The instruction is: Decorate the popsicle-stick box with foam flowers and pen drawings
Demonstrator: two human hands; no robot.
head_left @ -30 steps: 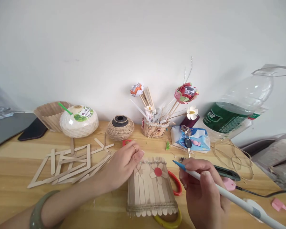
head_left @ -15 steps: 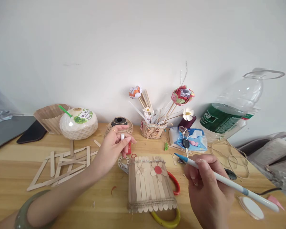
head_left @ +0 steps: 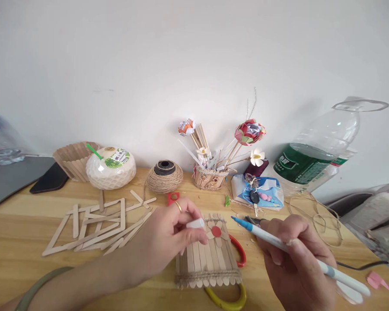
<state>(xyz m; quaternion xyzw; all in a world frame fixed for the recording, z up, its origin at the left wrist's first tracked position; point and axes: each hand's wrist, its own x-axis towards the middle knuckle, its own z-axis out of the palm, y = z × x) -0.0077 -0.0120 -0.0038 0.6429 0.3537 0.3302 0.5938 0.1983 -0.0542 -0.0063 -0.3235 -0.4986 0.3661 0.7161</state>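
Between its thumb and fingers my left hand [head_left: 178, 237] pinches a small white cap [head_left: 195, 223], above the upper left of a popsicle-stick panel [head_left: 201, 263]. The panel has a stick flower with a red centre [head_left: 216, 232] and twine along its lower edge. My right hand [head_left: 294, 255] grips a white marker [head_left: 272, 239], its blue tip bare and pointing left toward the panel. Red scissor handles [head_left: 242, 252] and a yellow handle [head_left: 228, 301] stick out from beneath the panel.
Loose popsicle sticks [head_left: 75, 221] lie at left. Behind are a white coconut [head_left: 112, 175], a twine roll [head_left: 164, 179], a basket of paper flowers [head_left: 209, 179], a tissue pack with keys [head_left: 266, 194] and a large bottle [head_left: 304, 166]. A twine coil [head_left: 326, 222] rests at right.
My left hand has moved right and down with the cap, from near the twine roll to over the panel. My right hand and marker have shifted slightly, and the view has moved a little.
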